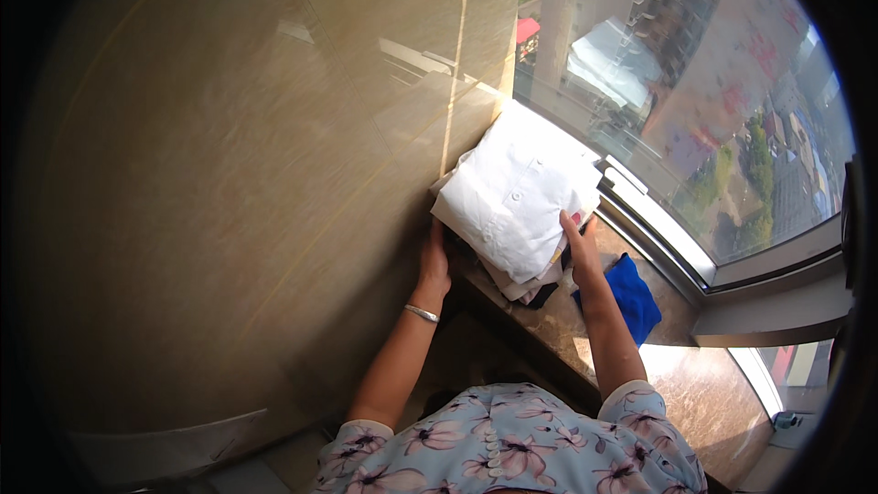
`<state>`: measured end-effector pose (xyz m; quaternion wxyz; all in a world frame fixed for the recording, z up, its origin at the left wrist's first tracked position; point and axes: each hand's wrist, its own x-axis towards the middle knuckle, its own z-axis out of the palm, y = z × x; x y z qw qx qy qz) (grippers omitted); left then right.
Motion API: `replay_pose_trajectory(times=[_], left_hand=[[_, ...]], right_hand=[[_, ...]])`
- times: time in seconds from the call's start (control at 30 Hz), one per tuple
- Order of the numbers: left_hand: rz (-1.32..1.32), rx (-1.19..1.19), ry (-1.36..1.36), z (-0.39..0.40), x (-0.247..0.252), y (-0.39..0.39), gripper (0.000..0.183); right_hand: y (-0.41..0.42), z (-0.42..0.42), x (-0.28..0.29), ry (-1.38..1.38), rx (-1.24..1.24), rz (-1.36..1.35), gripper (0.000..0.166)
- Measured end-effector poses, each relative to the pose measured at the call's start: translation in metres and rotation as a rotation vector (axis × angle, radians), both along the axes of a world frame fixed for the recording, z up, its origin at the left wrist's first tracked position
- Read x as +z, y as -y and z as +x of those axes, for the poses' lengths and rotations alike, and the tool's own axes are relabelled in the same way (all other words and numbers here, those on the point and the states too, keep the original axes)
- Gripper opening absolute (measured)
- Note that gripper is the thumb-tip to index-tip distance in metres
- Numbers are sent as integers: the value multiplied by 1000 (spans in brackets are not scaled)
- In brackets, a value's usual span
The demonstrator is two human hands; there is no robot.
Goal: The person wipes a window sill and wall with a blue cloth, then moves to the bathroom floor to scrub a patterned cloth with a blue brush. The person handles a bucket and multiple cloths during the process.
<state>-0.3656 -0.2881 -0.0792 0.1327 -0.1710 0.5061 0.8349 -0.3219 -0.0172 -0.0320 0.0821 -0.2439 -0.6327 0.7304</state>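
Observation:
A folded white buttoned shirt [518, 185] lies on top of a stack of folded clothes [525, 286], with beige and dark layers showing below it. The stack is at the far corner of a marble windowsill [549, 329], beside the wall. My left hand [434, 261] holds the stack's left side, its fingertips hidden under the edge. My right hand [583, 243] grips the right side, thumb on the white shirt and fingers hidden beneath. Just right of my right forearm, a blue cloth [632, 298] lies on the sill, partly covered by the arm.
A glossy tan stone wall [260, 171] rises at the left. The window [686, 103] with its white metal frame [669, 230] borders the sill at the right and reflects the shirt. A window handle [624, 175] sits near the stack. Buildings and trees show outside.

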Motion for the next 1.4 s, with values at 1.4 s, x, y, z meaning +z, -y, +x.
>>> replay_pose_trajectory(times=[1.4], left_hand=[[480,-491,338,124,-35,39,42]], right_hand=[[7,103,29,242,434,-403,65]])
